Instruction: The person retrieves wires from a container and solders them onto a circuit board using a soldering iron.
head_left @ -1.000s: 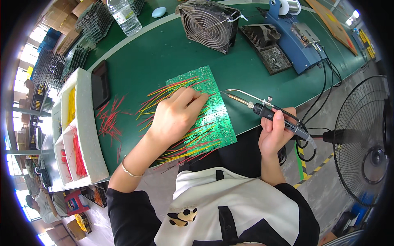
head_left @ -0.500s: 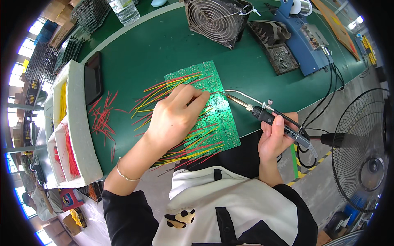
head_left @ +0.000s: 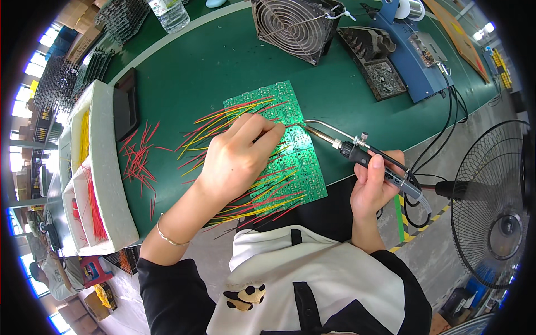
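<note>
A green panel of circuit boards (head_left: 306, 163) lies at the table's near edge, with red, yellow and black wires (head_left: 215, 120) standing out from it toward the left. Over its middle, my left hand (head_left: 237, 153) is closed in a pinch on a thin red wire (head_left: 291, 125), whose end rests on the board. My right hand (head_left: 377, 181) grips a soldering iron (head_left: 357, 155) with a thin curved solder feed tube (head_left: 329, 126) beside its shaft. The iron's tip and the tube's end meet at the board, right by the red wire. My left fingertips are partly hidden behind the knuckles.
Loose red wires (head_left: 139, 159) lie left of the board, beside a white foam box (head_left: 114, 184) of sorted wires and a black tray (head_left: 127, 106). Behind stand a square fan (head_left: 293, 28) and a blue solder feeder (head_left: 410, 61) with an iron stand (head_left: 379, 72). Cables (head_left: 446, 123) hang at right.
</note>
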Demonstrator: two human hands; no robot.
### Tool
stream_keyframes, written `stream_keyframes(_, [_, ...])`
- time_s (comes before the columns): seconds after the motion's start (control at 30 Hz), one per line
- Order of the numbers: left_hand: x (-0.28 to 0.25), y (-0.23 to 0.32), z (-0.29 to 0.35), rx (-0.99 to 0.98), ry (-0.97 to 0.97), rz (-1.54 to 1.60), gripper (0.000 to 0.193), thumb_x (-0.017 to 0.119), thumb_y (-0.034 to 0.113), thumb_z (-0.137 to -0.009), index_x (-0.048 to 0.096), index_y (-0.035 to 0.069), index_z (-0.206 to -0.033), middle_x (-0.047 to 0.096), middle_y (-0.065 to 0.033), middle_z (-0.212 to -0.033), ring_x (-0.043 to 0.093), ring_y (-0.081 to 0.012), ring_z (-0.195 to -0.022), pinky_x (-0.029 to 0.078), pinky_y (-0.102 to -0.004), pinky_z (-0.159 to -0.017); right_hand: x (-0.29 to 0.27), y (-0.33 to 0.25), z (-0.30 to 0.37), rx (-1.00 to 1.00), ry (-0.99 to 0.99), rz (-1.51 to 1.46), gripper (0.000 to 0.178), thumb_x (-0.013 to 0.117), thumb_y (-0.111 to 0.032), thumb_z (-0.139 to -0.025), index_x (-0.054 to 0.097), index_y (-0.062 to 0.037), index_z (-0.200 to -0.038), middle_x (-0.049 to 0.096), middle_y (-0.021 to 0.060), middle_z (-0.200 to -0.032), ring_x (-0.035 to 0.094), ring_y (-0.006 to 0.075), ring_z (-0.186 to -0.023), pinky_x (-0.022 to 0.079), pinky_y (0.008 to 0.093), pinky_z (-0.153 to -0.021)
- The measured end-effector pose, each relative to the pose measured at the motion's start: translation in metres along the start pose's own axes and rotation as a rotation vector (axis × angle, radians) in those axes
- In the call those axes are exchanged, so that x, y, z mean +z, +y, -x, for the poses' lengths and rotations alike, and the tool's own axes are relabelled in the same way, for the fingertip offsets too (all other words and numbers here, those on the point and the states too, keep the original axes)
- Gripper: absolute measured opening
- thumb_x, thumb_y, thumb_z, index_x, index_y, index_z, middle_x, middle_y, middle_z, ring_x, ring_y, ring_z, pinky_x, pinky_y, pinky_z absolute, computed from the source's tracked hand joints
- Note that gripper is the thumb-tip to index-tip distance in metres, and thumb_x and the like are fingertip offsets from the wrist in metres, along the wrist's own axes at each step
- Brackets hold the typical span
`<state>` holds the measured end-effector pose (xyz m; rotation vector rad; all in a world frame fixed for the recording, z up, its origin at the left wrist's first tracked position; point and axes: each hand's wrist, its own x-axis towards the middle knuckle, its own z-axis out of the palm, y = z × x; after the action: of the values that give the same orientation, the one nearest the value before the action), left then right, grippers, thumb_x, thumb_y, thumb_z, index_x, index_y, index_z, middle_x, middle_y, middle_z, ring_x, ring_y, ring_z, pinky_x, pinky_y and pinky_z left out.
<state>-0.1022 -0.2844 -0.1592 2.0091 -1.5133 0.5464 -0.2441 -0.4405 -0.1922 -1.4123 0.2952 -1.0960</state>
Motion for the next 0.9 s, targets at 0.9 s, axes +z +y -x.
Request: stream_keyframes(0.9, [-0.0031, 0.0016, 0.0, -0.045, -0.045, 0.014, 0.022, 0.065, -0.005, -0.064, 0.064, 0.003, -0.084, 0.057, -0.0045, -0.073, 0.057, -0.0187, -0.064, 0.048, -0.0288, -0.055, 0.003, -0.001, -0.0011, 0.009, 0.023, -0.023, 0.015, 0.05, -0.014, -0.086, 0.045, -0.002, -0.079, 0.041, 0.0012, -0.054, 0.035, 0.0055, -0.042, 0.025, 0.0201, -0.038])
